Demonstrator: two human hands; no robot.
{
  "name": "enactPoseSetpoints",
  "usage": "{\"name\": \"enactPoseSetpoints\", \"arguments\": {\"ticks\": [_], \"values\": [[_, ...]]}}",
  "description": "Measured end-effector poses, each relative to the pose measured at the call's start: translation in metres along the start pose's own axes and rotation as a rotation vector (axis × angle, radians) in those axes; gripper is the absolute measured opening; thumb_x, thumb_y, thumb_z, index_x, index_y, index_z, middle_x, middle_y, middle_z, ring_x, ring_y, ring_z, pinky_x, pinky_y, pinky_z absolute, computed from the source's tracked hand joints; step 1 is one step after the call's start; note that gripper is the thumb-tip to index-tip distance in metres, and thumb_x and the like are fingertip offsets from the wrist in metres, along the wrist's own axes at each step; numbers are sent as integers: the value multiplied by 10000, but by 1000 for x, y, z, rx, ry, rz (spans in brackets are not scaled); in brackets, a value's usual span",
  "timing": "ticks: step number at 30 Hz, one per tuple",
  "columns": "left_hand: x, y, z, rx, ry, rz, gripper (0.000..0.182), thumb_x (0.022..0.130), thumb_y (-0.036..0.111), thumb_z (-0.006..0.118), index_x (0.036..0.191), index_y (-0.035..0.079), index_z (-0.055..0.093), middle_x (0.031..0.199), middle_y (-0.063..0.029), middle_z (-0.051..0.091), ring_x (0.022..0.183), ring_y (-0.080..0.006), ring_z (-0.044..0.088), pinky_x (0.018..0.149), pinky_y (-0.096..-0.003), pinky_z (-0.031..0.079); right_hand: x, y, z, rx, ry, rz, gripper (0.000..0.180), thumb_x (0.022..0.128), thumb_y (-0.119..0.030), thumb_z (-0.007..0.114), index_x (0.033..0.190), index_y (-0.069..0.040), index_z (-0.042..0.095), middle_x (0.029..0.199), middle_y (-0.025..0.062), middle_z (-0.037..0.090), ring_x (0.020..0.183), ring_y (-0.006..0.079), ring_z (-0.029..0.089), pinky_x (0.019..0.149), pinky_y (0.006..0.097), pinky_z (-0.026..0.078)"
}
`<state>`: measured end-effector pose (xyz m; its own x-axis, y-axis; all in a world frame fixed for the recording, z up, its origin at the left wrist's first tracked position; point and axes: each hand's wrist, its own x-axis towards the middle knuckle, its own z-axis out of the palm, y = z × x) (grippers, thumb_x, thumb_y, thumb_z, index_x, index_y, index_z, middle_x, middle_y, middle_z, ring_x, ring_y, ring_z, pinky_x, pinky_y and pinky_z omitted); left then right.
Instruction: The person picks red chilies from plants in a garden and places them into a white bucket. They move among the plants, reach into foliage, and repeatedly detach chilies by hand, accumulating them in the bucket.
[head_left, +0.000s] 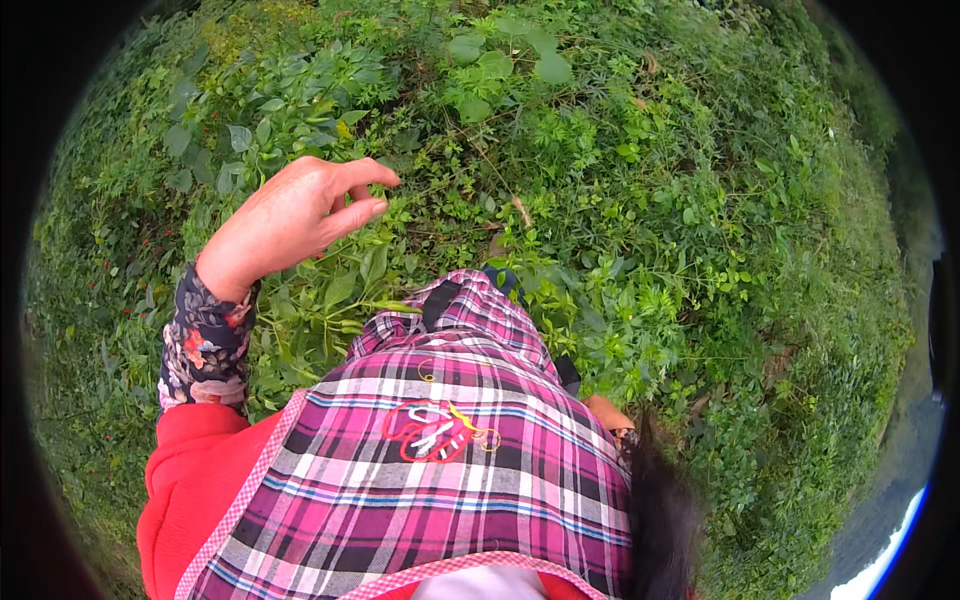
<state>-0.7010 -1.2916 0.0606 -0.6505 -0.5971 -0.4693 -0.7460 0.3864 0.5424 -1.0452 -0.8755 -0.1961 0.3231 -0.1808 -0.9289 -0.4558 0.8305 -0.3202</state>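
My left hand (307, 206) is raised over the plants on the left, its back up. The fingers curl, the thumb stands apart from the index finger, and I see nothing between them. Below it, a chili pepper plant (341, 289) with long green peppers (397, 306) leans against my plaid apron (442, 495). Small red peppers (150, 232) dot the plants farther left. Of my right hand (606, 411), only a bit of skin by a floral cuff shows at the apron's right side; the fingers are hidden.
Dense weeds (675, 225) and leafy growth cover the ground all round. A broad-leaved plant (555, 67) stands ahead. A black strap (440, 304) crosses the apron's lower part. Dark hair (660, 510) hangs at the lower right.
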Motion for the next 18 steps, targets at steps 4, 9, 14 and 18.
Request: {"name": "enactPoseSetpoints", "arguments": {"ticks": [4, 9, 14, 18], "values": [[46, 4, -24, 136, 295, -8, 388, 962, 88, 624, 1349, 89, 595, 1065, -100, 715, 836, -209, 684, 748, -349, 548, -1, -20, -39, 78, 82, -60, 349, 907, -325, 638, 990, -9, 760, 875, 186, 750, 720, 241, 720, 693, 370, 570], [69, -13, -28, 267, 308, -20, 371, 946, 106, 653, 1315, 90, 620, 1077, -111, 716, 937, -275, 705, 806, -376, 550, 8, -49, -75, 199, 254, 15, 287, 964, -222, 569, 913, 25, 706, 710, 132, 717, 603, 206, 702, 586, 354, 545], [128, -24, -65, 288, 317, 29, 345, 946, 183, 658, 1278, 94, 629, 1014, -93, 717, 854, -269, 694, 758, -388, 541, 2, -80, -104, 9, 473, -4, 292, 972, -227, 537, 946, 10, 707, 675, 111, 713, 611, 251, 714, 653, 368, 561], [170, -39, -96, 283, 306, 93, 323, 947, 256, 656, 1235, 111, 645, 946, -76, 727, 769, -262, 678, 708, -390, 534, -16, -107, -109, 29, 665, 16, 292, 975, -254, 545, 979, -23, 724, 636, 107, 698, 619, 265, 715, 678, 370, 559]]}}
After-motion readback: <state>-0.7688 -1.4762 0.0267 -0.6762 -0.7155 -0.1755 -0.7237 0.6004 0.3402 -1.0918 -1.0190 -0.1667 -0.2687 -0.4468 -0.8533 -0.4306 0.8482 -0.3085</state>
